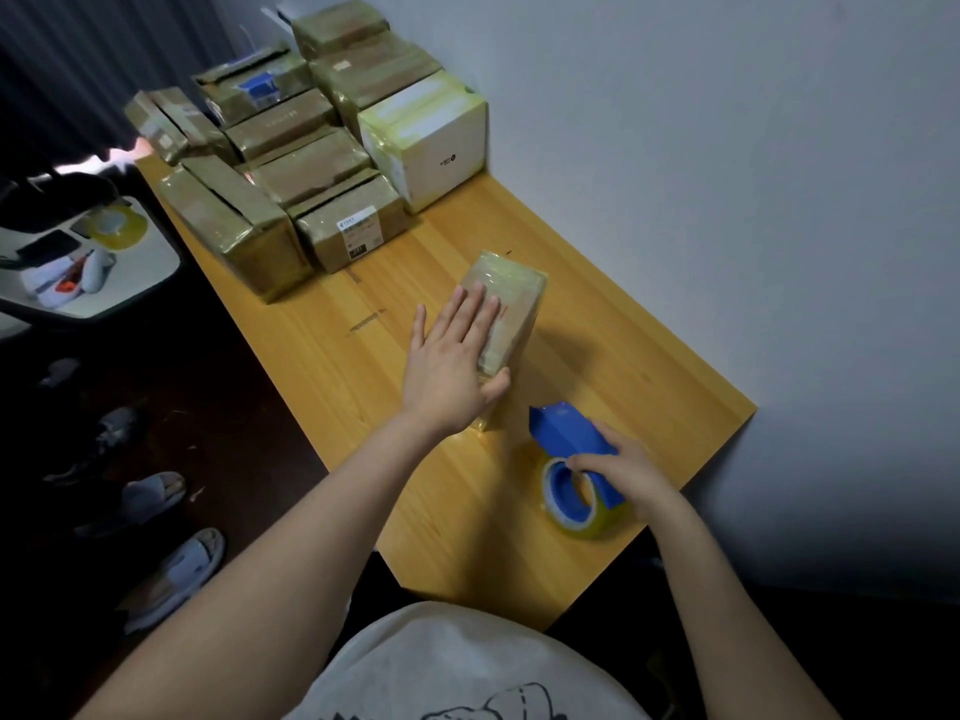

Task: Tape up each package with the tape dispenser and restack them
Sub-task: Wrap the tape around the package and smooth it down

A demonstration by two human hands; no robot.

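Head view. Small package (511, 309), wrapped in glossy clear tape, lying near the middle of the wooden table (649, 376), well apart from the others. Left hand (452, 366) laid flat on top of it, fingers straight and together, thumb against the near end; nothing clasped. Right hand (628, 472) curled round the blue tape dispenser (571, 439), set on the table near the package's near end, yellowish roll toward the table's near edge. Stack of taped packages (291, 163) at the far end of the table, with a white box (436, 142) on its right, beside the wall. Left of the table, a spare roll of tape (117, 226) on a white surface; slippers (156, 496) on the dark floor.
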